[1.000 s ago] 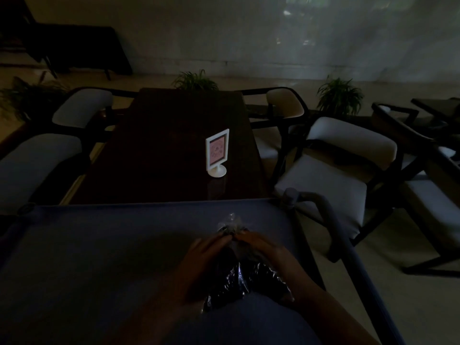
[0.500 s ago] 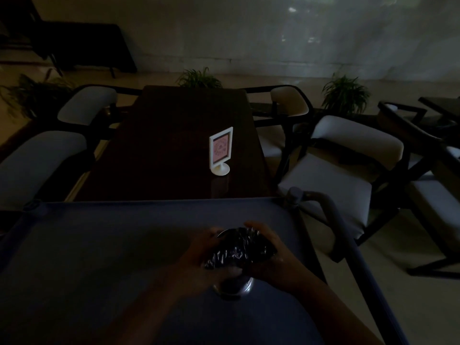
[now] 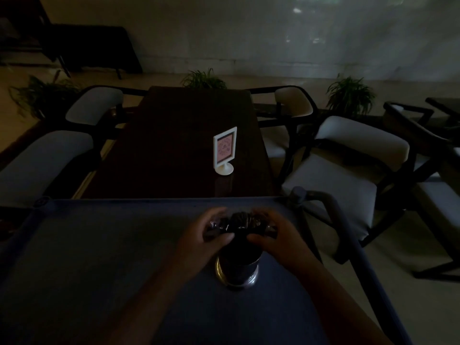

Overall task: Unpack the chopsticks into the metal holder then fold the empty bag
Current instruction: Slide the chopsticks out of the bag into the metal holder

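Note:
A shiny metal holder [image 3: 236, 270] stands upright on the blue cart top [image 3: 104, 257]. Directly above its mouth I hold a crinkled clear plastic bag [image 3: 242, 221] with dark chopsticks inside; the bag's lower end seems to reach into the holder. My left hand [image 3: 206, 235] grips the bag's left side and my right hand [image 3: 276, 235] grips its right side, thumbs nearly meeting in front. The scene is very dim, so single chopsticks cannot be made out.
Beyond the cart lies a dark wooden table [image 3: 174, 150] with a white menu stand [image 3: 224, 150]. Cushioned chairs [image 3: 348, 170] flank the table on both sides. The cart's handle bar [image 3: 331, 207] curves down at the right. Potted plants [image 3: 349, 95] line the far wall.
The bag lay low and long between my hands, then was raised and bunched. The metal holder has come into sight below it, and both hands now hold the bag over its mouth.

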{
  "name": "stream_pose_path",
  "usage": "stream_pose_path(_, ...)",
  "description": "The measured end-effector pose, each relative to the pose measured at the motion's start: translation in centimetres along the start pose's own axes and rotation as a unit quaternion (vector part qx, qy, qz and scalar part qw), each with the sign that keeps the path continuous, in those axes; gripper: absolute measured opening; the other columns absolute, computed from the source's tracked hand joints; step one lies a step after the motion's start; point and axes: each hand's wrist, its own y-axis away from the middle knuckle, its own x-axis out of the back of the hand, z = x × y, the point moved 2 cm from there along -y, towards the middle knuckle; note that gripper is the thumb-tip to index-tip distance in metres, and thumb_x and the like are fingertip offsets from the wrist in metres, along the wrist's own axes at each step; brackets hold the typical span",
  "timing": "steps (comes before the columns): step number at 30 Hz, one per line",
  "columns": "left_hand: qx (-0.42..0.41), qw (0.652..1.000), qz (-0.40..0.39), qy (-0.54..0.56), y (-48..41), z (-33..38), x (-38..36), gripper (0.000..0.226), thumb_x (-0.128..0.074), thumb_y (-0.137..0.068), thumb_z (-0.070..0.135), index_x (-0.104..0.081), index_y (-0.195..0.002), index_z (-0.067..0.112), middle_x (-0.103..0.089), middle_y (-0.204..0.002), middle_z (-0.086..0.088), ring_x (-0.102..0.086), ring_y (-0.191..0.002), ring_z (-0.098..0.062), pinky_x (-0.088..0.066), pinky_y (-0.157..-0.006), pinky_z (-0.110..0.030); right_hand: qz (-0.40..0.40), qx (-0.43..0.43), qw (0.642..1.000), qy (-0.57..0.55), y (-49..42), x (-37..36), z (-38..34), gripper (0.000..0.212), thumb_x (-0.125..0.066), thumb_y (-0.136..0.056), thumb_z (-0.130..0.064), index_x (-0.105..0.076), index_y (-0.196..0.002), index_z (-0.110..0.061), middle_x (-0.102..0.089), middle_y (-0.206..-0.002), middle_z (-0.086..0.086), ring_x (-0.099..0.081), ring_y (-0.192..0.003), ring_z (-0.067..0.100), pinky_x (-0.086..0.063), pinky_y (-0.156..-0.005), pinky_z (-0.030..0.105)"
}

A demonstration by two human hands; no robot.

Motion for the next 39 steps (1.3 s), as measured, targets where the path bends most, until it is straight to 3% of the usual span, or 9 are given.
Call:
stream_pose_path(5, -0.039, 0.999, 0.028, -0.003, -0.5, 0.9, 0.0, 0.033, -0.066, -0.087, 0.009, -0.066, -0.101, 0.039, -0.072, -0.102, 0.024, -0.064, -0.101, 0.006, -0.049, -0.081, -0.010, 0.041, 0.017, 0.999, 0.029, 0.3, 0.3, -0.4, 0.039, -0.078, -0.078, -0.010, -0.063, -0.101, -0.038, -0.069, -0.097, -0.016, -0.064, -0.090, -0.011, -0.048, -0.075, 0.006)
stream_pose_path(11, -0.019, 0.999, 0.043, 0.022, -0.3, 0.3, -0.3, 0.032, -0.066, -0.088, 0.010, -0.066, -0.112, 0.030, -0.069, -0.113, 0.011, -0.064, -0.108, -0.006, -0.051, -0.091, -0.026, 0.056, 0.011, 0.998, 0.021, 0.8, -0.2, -0.1, 0.040, -0.074, -0.083, -0.014, -0.065, -0.098, -0.049, -0.072, -0.098, -0.023, -0.068, -0.095, -0.002, -0.052, -0.079, 0.012)
stream_pose_path(13, -0.012, 0.998, 0.048, 0.026, -0.1, 0.2, 0.0, 0.039, -0.069, -0.086, 0.016, -0.060, -0.121, 0.032, -0.065, -0.117, 0.015, -0.061, -0.109, 0.003, -0.051, -0.088, -0.021, 0.065, 0.004, 0.998, 0.010, 0.8, 0.0, 0.2, 0.041, -0.077, -0.081, -0.016, -0.063, -0.110, -0.042, -0.071, -0.104, -0.016, -0.067, -0.098, -0.001, -0.053, -0.082, 0.014)
stream_pose_path(16, -0.020, 0.996, 0.082, 0.029, 0.2, 0.2, 0.8, 0.033, -0.070, -0.084, 0.013, -0.062, -0.108, 0.035, -0.070, -0.107, 0.013, -0.065, -0.098, 0.005, -0.054, -0.077, -0.016, 0.096, -0.022, 0.995, -0.019, 1.2, 0.7, 0.7, 0.043, -0.077, -0.080, -0.012, -0.063, -0.118, -0.024, -0.069, -0.105, -0.010, -0.067, -0.092, -0.006, -0.052, -0.076, 0.011)
stream_pose_path(19, -0.045, 0.991, 0.124, -0.012, 0.1, 0.3, 1.1, 0.016, -0.070, -0.084, 0.011, -0.069, -0.090, 0.026, -0.073, -0.086, 0.004, -0.068, -0.082, -0.002, -0.052, -0.071, -0.017, 0.139, -0.027, 0.990, -0.021, 1.6, 1.5, 0.5, 0.023, -0.074, -0.082, -0.004, -0.070, -0.090, -0.025, -0.073, -0.081, -0.011, -0.066, -0.075, -0.009, -0.050, -0.067, 0.010)
stream_pose_path(21, -0.050, 0.989, 0.137, -0.032, -0.1, 0.3, 1.2, 0.013, -0.068, -0.086, 0.011, -0.070, -0.083, 0.023, -0.072, -0.079, 0.001, -0.066, -0.075, -0.004, -0.050, -0.072, -0.023, 0.158, -0.023, 0.987, -0.012, 1.8, 1.7, 0.0, 0.027, -0.073, -0.082, -0.001, -0.069, -0.075, -0.027, -0.071, -0.067, -0.014, -0.064, -0.066, -0.010, -0.047, -0.063, 0.008)
stream_pose_path(26, -0.082, 0.983, 0.156, -0.053, -0.4, 1.4, 1.8, 0.016, -0.068, -0.086, 0.017, -0.068, -0.079, 0.031, -0.071, -0.079, 0.011, -0.065, -0.077, -0.001, -0.049, -0.073, -0.024, 0.175, -0.002, 0.985, -0.007, 1.8, 2.7, -2.1, 0.009, -0.071, -0.084, -0.004, -0.074, -0.082, -0.012, -0.072, -0.076, -0.008, -0.066, -0.067, -0.005, -0.048, -0.063, 0.005)
stream_pose_path(35, -0.150, 0.973, 0.156, -0.077, -0.3, 5.1, 2.8, 0.007, -0.067, -0.087, 0.022, -0.069, -0.086, 0.028, -0.070, -0.088, 0.015, -0.065, -0.084, 0.000, -0.047, -0.069, -0.012, 0.190, 0.022, 0.981, -0.009, 1.3, 4.4, -5.1, 0.004, -0.071, -0.086, -0.011, -0.074, -0.084, -0.012, -0.075, -0.082, -0.001, -0.070, -0.077, 0.004, -0.054, -0.070, 0.017)
stream_pose_path(39, -0.188, 0.965, 0.162, -0.086, -0.6, 6.4, 3.2, 0.012, -0.069, -0.086, 0.019, -0.069, -0.082, 0.031, -0.071, -0.086, 0.014, -0.066, -0.080, 0.001, -0.047, -0.067, -0.006, 0.204, 0.034, 0.978, -0.006, 1.0, 4.9, -6.0, 0.006, -0.072, -0.084, -0.010, -0.074, -0.082, -0.015, -0.074, -0.079, -0.005, -0.068, -0.071, -0.001, -0.052, -0.066, 0.014)
